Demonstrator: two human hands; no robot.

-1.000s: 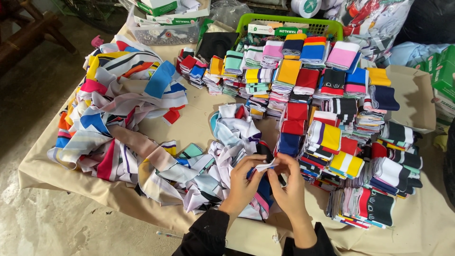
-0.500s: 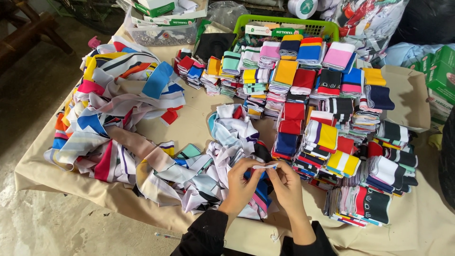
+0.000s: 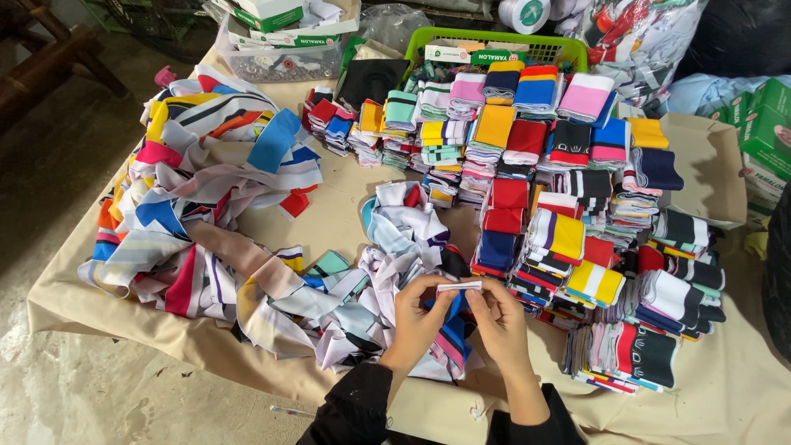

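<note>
My left hand [image 3: 414, 319] and my right hand [image 3: 502, 321] are together at the near edge of the table, both pinching a small folded white fabric strip [image 3: 459, 287] by its ends. Under my hands lies a blue, pink and white striped fabric piece [image 3: 451, 336]. To the left spreads a loose heap of coloured fabric strips [image 3: 216, 216]. To the right stand neat stacks of folded coloured fabric pieces [image 3: 568, 206]. Black sleeves cover both wrists.
A beige cloth covers the table [image 3: 346, 206]. A green plastic basket [image 3: 503, 43] and a clear box of cartons [image 3: 284, 49] sit at the far edge. Green cartons [image 3: 770, 132] stand at the right. A concrete floor [image 3: 49, 387] lies at the left.
My hands have stayed at the same spot and keep working the white strip between the fingers. The view has shifted slightly; the piles have not moved.
</note>
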